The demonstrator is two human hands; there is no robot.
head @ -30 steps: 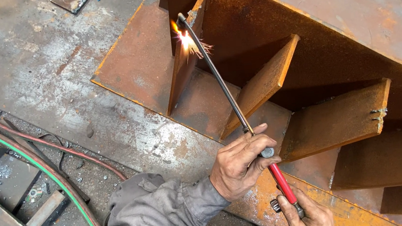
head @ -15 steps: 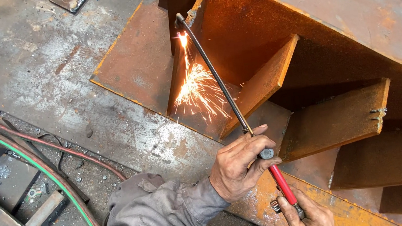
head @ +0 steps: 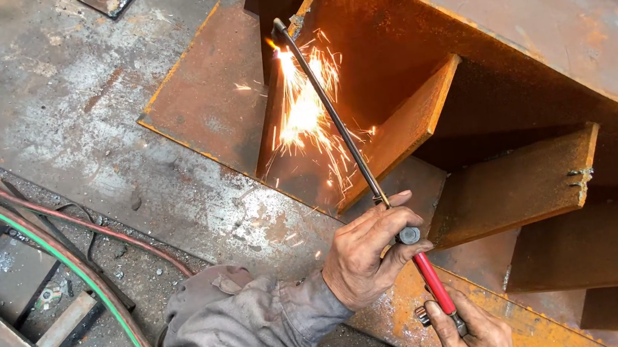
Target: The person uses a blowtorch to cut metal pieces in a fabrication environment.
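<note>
A long cutting torch (head: pixel 334 125) with a dark tube and a red handle (head: pixel 433 281) slants up from the bottom of the view. My left hand (head: pixel 370 257) grips its tube near a round knob. My right hand (head: pixel 472 330) holds the red handle's lower end at the bottom edge. The torch tip (head: pixel 279 26) meets the upper edge of a rusty upright steel plate (head: pixel 270 116), where a bright flame burns and a shower of sparks (head: pixel 310 112) falls down and right.
The plate belongs to a large rusty steel beam (head: pixel 525 44) with several stiffener plates (head: pixel 513 190) and a flat flange (head: pixel 202 100). Green and red hoses (head: pixel 48 239) run across the dusty concrete floor at left, beside steel bars (head: pixel 27 333).
The flame at the torch tip has grown into a bigger, wider shower of sparks falling down the plate. Both hands and the torch have barely moved.
</note>
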